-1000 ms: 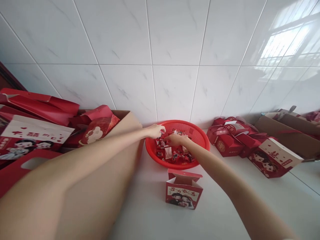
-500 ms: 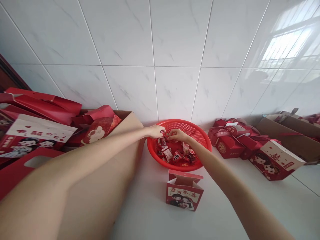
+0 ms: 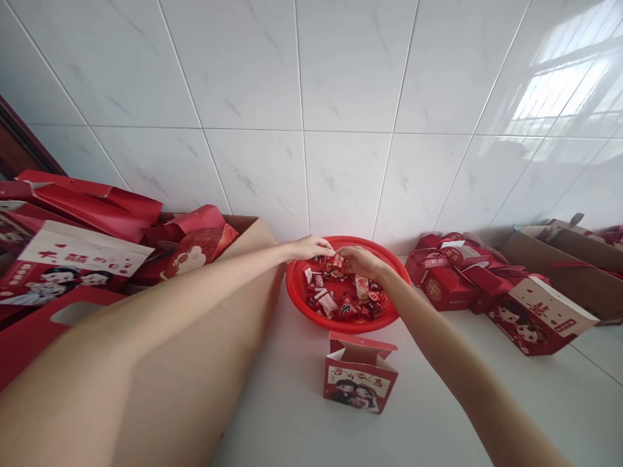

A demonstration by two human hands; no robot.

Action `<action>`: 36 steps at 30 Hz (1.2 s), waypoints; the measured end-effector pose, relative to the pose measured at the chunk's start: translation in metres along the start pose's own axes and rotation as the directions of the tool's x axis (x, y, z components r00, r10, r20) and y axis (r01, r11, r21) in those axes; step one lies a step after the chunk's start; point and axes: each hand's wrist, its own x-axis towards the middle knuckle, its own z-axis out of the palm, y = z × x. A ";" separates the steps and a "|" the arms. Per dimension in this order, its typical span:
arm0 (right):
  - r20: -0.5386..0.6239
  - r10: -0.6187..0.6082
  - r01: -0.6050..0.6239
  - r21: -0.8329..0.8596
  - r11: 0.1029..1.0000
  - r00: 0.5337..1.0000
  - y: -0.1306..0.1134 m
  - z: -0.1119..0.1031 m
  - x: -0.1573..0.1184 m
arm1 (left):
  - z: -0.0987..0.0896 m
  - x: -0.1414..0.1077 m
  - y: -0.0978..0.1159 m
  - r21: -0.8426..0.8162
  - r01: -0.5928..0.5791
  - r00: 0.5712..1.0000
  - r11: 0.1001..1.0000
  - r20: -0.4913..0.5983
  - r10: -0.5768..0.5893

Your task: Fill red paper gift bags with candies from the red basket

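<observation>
Over the back of a red plastic basket (image 3: 298,310), my two hands meet at a red-wrapped candy (image 3: 335,262). My left hand (image 3: 312,248) reaches in from the left, its fingers closed at the packet's upper edge. From the right, my right hand (image 3: 363,263) pinches the same packet with its fingers bent; the fingertips are partly hidden. Several wrapped candies (image 3: 326,302) lie loose in the basket below. In front of the basket stands a small red gift box (image 3: 361,388) with its top open and a cartoon couple on its face.
At the left, a large cardboard carton (image 3: 243,305) holds several red gift boxes (image 3: 97,207). Filled-out red boxes (image 3: 448,282) and a red-and-white box (image 3: 538,318) stand on the right. Another carton (image 3: 559,266) is beyond them. A tiled wall (image 3: 345,175) closes off the back.
My hands have shifted slightly to the right above the basket. The red candy packet now shows clearly between them, where before the fingers met lower over the candies.
</observation>
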 end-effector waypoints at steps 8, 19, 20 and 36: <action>-0.194 -0.203 0.221 0.073 0.973 0.960 0.005 -0.009 -0.014 | -0.004 -0.002 0.000 -0.081 0.018 1.000 0.997 0.022 -0.016; -0.247 -0.259 0.263 -0.018 0.965 0.934 0.001 -0.002 -0.024 | 0.002 -0.004 0.007 -0.180 0.129 0.988 0.975 0.106 -0.112; -0.218 -0.263 0.257 -0.056 0.965 0.940 0.001 0.000 -0.026 | 0.002 -0.005 0.008 -0.179 0.121 0.989 0.976 0.111 -0.102; -0.096 -0.295 0.286 -0.099 0.953 0.951 0.009 0.003 -0.024 | 0.007 -0.008 0.011 -0.299 -0.088 0.991 0.950 -0.123 0.054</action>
